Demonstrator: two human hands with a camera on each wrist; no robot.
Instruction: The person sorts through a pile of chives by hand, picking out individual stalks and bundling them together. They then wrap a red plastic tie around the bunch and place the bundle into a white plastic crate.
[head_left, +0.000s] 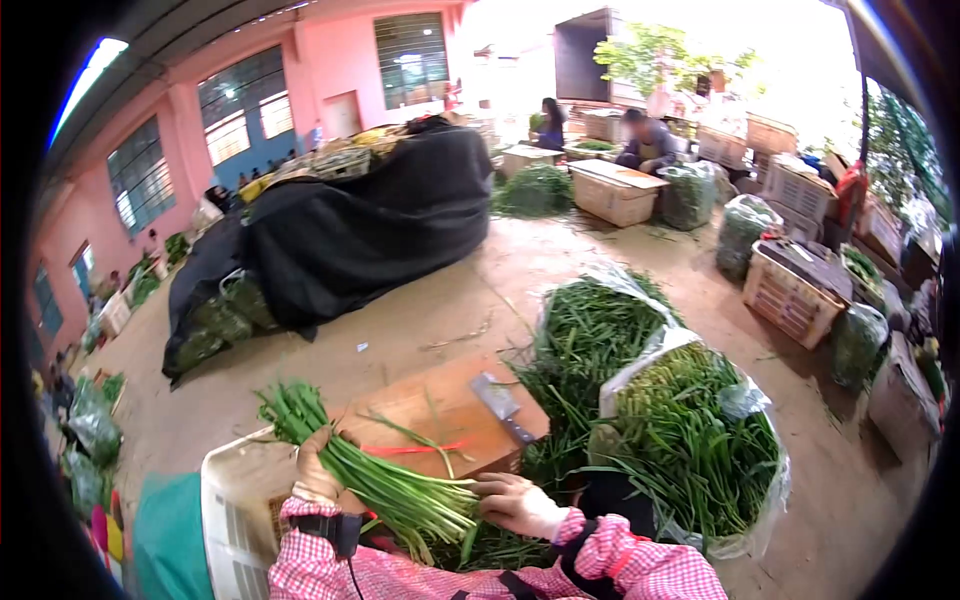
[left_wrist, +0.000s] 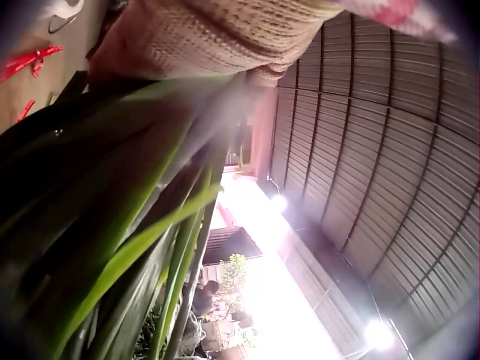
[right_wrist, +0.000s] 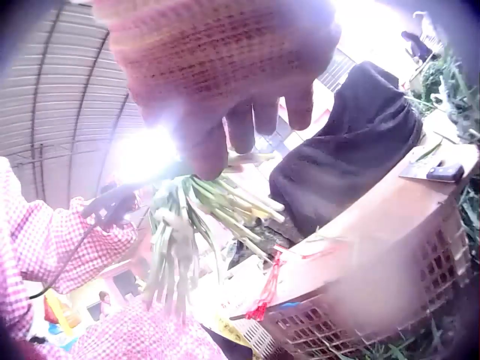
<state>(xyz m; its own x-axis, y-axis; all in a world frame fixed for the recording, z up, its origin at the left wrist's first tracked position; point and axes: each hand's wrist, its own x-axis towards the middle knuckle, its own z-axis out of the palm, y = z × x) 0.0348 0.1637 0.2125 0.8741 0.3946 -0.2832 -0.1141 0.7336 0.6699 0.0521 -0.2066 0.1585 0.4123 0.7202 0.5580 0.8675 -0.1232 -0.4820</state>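
My gloved left hand [head_left: 318,468] grips a thick bunch of long green stalks [head_left: 385,480] around its leafy side. Dark flat leaves [left_wrist: 112,217] fan out close to the left wrist camera. The pale stem ends point right, toward my gloved right hand [head_left: 520,503], whose thumb and fingers pinch at the bunch's edge. Seen from the right wrist, the fingertips [right_wrist: 206,157] sit right at the pale stems [right_wrist: 180,217]. Behind the bunch, a wooden board [head_left: 450,400] lies on a plastic crate [right_wrist: 420,277], bearing a cleaver [head_left: 497,398], red ties [head_left: 425,449] and loose stalks.
Large plastic bags of greens [head_left: 700,430] stand close on my right. A white crate [head_left: 225,500] is at my left. Beyond the board, a black cloth [head_left: 370,230] covers a long pile. Two people sit farther back among crates [head_left: 615,195].
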